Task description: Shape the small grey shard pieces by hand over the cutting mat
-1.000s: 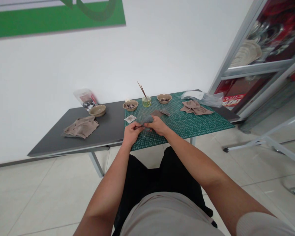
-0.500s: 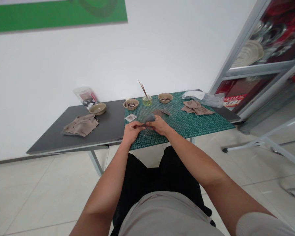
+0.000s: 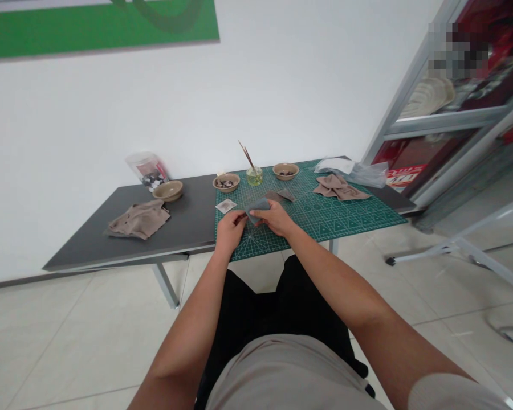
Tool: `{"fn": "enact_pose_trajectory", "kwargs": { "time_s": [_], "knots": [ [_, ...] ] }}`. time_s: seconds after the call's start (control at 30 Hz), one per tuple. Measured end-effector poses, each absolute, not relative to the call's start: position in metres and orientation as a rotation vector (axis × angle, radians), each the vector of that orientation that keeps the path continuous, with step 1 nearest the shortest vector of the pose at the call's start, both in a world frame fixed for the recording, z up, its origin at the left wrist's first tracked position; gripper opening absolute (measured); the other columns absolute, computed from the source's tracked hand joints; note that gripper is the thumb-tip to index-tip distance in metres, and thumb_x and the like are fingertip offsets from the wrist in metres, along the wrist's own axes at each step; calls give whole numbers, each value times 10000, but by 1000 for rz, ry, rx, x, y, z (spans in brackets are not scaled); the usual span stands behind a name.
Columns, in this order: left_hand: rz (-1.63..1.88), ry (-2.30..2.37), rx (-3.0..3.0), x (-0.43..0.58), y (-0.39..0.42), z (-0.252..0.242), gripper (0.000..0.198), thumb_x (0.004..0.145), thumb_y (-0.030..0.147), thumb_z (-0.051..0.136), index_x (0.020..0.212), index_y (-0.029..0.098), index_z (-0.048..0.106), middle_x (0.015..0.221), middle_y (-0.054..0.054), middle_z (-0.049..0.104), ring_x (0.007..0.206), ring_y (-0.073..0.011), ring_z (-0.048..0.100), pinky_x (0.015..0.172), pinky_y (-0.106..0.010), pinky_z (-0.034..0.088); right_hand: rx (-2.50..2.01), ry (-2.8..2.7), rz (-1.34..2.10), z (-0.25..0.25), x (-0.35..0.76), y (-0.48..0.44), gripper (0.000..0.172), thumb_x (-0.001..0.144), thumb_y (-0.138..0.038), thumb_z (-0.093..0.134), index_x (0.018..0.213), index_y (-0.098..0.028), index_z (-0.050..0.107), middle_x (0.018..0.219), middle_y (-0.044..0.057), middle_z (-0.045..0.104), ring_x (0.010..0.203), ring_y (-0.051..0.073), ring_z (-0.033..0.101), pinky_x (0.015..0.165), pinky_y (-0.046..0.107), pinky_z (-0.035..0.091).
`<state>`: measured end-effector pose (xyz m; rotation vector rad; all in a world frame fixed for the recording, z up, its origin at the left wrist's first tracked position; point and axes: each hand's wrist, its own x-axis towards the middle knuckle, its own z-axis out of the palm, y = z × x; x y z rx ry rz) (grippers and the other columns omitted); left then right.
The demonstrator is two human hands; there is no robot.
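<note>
Two bare hands at work above a green cutting mat with a pale printed grid (image 3: 325, 219), which covers the right part of a long dark-grey tabletop (image 3: 188, 230). The right hand (image 3: 277, 218) holds a flat grey flexible sheet (image 3: 257, 207), its thumb across the upper face. The sheet lies between the two hands, over the near left part of the mat. The left hand (image 3: 229, 229) has its fingers drawn narrowly together at the sheet's left edge; whether they grip it cannot be told.

Just beyond the left hand lies a small white square packet with a dark centre (image 3: 226, 205); beyond the right hand, a flat brownish piece (image 3: 273, 196) and a darker grey-brown piece (image 3: 286, 195) lie together. Along the far side, from left to right: a round tan bowl of small dark and light pieces (image 3: 226, 191), a clear jar of yellow-green liquid (image 3: 252, 181) with thin brown sticks (image 3: 245, 151) leaning in it, and a second tan bowl with dark pieces (image 3: 286, 177). Far right: a crumpled brown cloth (image 3: 341, 188) near a clear plastic bag (image 3: 371, 172). Left: a spread taupe cloth (image 3: 140, 220), nearer than a shallow tan bowl (image 3: 168, 190).
</note>
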<state>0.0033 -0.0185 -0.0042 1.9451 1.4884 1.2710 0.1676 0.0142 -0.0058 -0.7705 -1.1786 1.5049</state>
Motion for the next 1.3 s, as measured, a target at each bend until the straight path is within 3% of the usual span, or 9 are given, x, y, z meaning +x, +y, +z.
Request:
{"fn": "enact_pose_trajectory", "kwargs": {
  "time_s": [0.3, 0.53, 0.8, 0.97, 1.2, 1.3],
  "knots": [
    [1308, 1475, 1755, 3, -21, -10, 142, 778, 292, 644, 866, 183, 670, 811, -19, 715, 741, -160, 649, 720, -271, 478, -857, -1227, 1473, -2, 163, 12, 322, 588, -315, 824, 827, -141, 697, 804, 40, 712, 681, 147, 639, 559, 258, 544],
    [1281, 1597, 1923, 4, -25, -9, 168, 834, 325, 592, 848, 191, 692, 797, -15, 715, 739, -161, 634, 724, -268, 459, -873, -1276, 1490, 0, 162, 12, 307, 603, -322, 818, 832, -139, 727, 804, 44, 721, 679, 145, 642, 573, 270, 569],
    [1189, 1660, 2104, 7, -27, -13, 154, 874, 273, 548, 891, 205, 686, 893, -53, 724, 857, -201, 660, 770, -283, 456, -948, -1287, 1388, -4, 159, 15, 259, 623, -326, 810, 729, -123, 689, 621, 23, 661, 522, 117, 579, 472, 239, 500],
    [1242, 1740, 1980, 7, -28, -11, 145, 864, 309, 574, 874, 196, 664, 828, -47, 710, 799, -201, 658, 736, -284, 450, -900, -1306, 1454, -4, 162, 15, 286, 594, -335, 819, 739, -122, 696, 652, 29, 677, 552, 119, 596, 502, 238, 505],
    [1209, 1622, 2103, 7, -29, -12, 160, 878, 302, 556, 835, 200, 670, 813, -28, 704, 772, -171, 644, 729, -260, 442, -973, -1338, 1323, -1, 160, 12, 252, 649, -348, 784, 670, -141, 642, 537, 2, 605, 458, 102, 517, 426, 227, 426],
    [1239, 1663, 2050, 7, -29, -12, 160, 868, 311, 567, 836, 194, 672, 803, -22, 703, 758, -165, 641, 722, -256, 445, -952, -1351, 1358, 0, 160, 11, 275, 630, -355, 801, 707, -135, 655, 577, 9, 633, 486, 108, 548, 458, 232, 457]
  ]
}}
